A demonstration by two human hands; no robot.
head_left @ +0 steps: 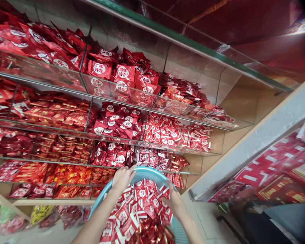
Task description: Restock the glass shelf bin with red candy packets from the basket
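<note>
A light blue plastic basket (146, 171) is low in the middle of the view, heaped with small red-and-white candy packets (142, 196). Shiny dark red wrapped packets (155, 234) lie at the near side of the heap. My left hand (123, 179) is closed over the basket's far left rim, its fingertips partly hidden. At the right side of the basket, my right hand (176, 200) is bent around the rim, with its fingers beside the packets. The basket is just in front of the lowest shelf rows.
Stepped shelves with clear fronts (112, 91) hold red packets sorted into compartments. A green-edged glass shelf (167, 30) runs overhead. Bagged goods (42, 214) sit beneath the shelves. On the right are a grey-white post (244, 149), red goods (274, 162) and tiled floor (203, 217).
</note>
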